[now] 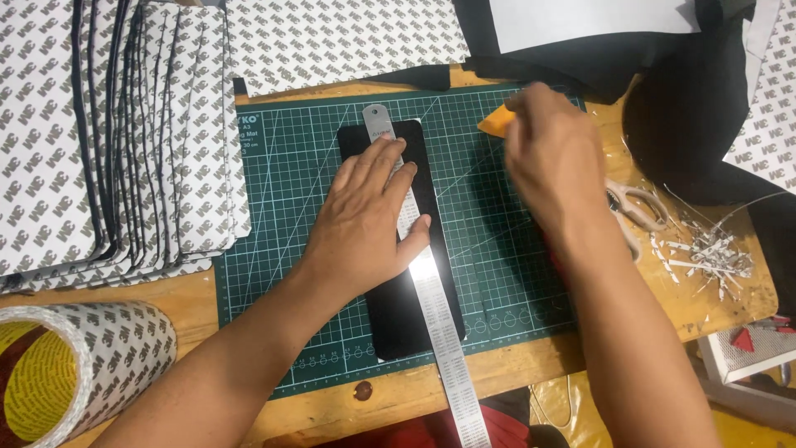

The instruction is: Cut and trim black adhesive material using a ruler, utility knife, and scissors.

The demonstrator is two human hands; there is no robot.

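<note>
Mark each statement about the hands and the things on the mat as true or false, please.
1. The left hand presses on a ruler. True.
2. The ruler lies across a black strip. True.
3. The mat is red. False: it is green with a grid.
4. The right hand holds the scissors. False: the scissors lie on the table beside it.
5. Paper scraps lie left of the mat. False: they lie to its right.
</note>
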